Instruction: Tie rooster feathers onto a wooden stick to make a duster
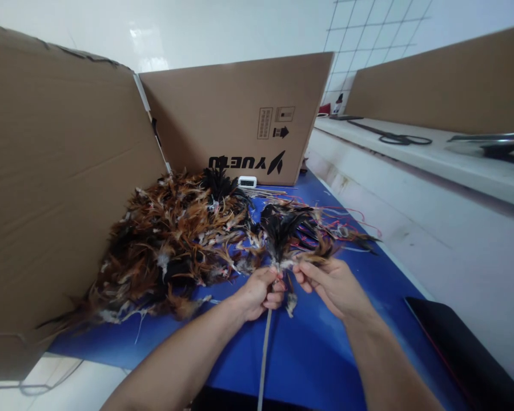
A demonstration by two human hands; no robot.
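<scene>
My left hand is closed around a thin pale stick, near its top end. Black feathers fan out from the stick just above that hand. To the right, my right hand pinches the pale base of a brown feather bunch beside the stick's top. A small grey feather hangs between the hands. A large heap of brown and black feathers lies left of my hands on the blue table.
Cardboard panels stand behind and left of the feather heap. A small white device sits at the back. Red strings lie at the right back. Scissors rest on a white ledge; a black object is at right.
</scene>
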